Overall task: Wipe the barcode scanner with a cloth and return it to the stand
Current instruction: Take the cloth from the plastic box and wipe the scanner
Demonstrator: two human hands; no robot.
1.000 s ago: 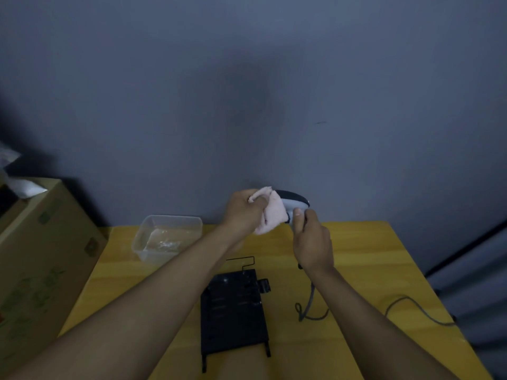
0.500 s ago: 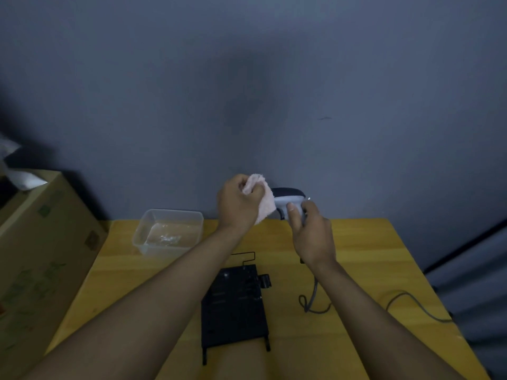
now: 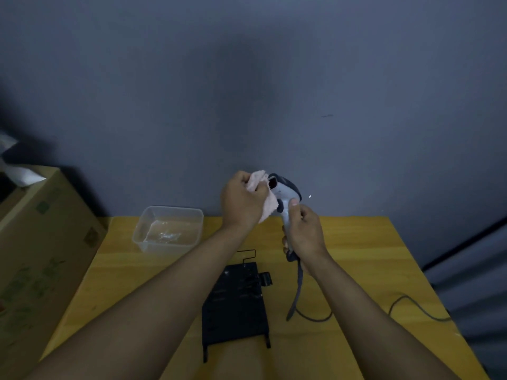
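My right hand [image 3: 304, 231] grips the handle of a white and dark grey barcode scanner [image 3: 285, 192], held upright above the far side of the yellow table [image 3: 356, 256]. Its dark window faces left. My left hand [image 3: 242, 202] holds a bunched pale pink cloth [image 3: 264, 200] pressed against the scanner's front. The scanner's grey cable [image 3: 297, 292] hangs down to the table and runs off to the right. A flat black stand [image 3: 236, 305] with a thin wire loop at its far end lies on the table beneath my forearms.
A clear plastic tub [image 3: 167, 229] with some water stands at the table's far left. A large cardboard box [image 3: 41, 256] sits beside the table on the left. A grey-blue wall [image 3: 247, 91] rises directly behind the table.
The scanner has turned more upright, its head now higher and its window showing. My left hand and the cloth have slid along the scanner's front. Both hands sit slightly lower and closer together.
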